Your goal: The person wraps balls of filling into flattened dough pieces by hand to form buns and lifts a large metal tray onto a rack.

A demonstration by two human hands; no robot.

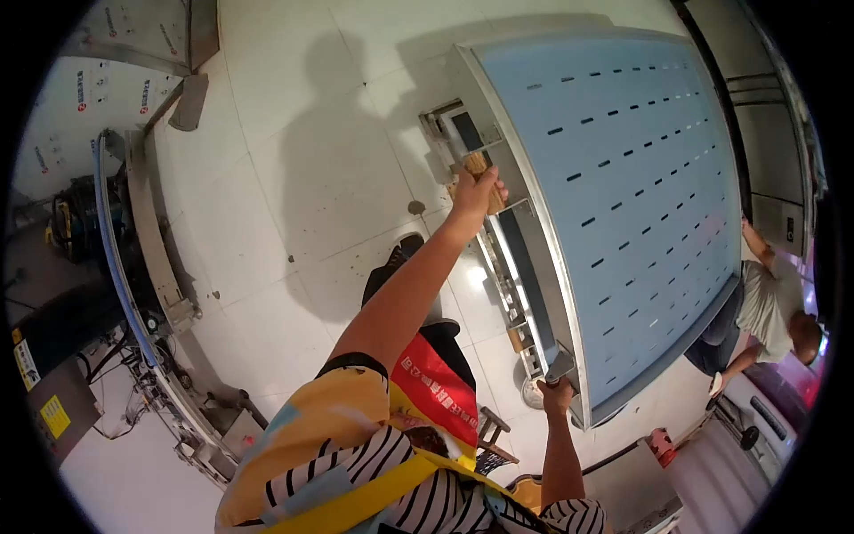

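A large pale-blue panel (640,222) with rows of dark slots sits in a metal frame (544,214). My left hand (480,191) is closed around a wooden handle (477,164) at the frame's near side. Lower down, my right hand (556,394) grips a metal bracket (560,366) by the frame's near corner; the fingers are partly hidden. Under the near edge runs a lower rack (514,298) with metal rails and wooden pieces.
Another person (769,298) crouches at the panel's far side, one hand by its edge. Left of me stands a machine (147,258) with a blue rail and loose cables. A small stool (492,436) is near my feet. Grey cabinets (772,151) line the right side. Tiled floor (240,231) lies between.
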